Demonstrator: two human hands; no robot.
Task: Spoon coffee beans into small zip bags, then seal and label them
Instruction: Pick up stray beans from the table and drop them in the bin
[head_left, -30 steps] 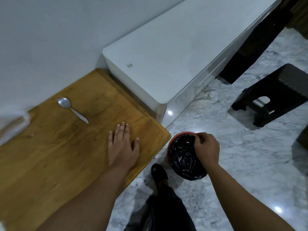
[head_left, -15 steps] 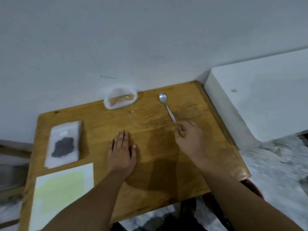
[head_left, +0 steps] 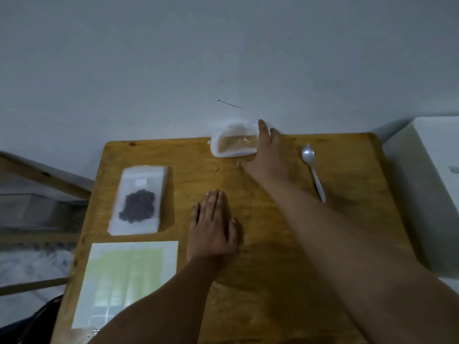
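Right hand (head_left: 269, 155), fingers outstretched, nothing gripped, at edge of bag pack (head_left: 231, 145); spoon (head_left: 311, 170) just right of it. Left hand (head_left: 213, 227) flat on table (head_left: 360, 165), filled bag (head_left: 139, 202) to its left. Likely fetching fresh bag; pinch needed next

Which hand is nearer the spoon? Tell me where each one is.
Right. The right hand is just left of the spoon, apart from it, reaching toward the plastic packet. The left hand lies flat on the table, farther left.
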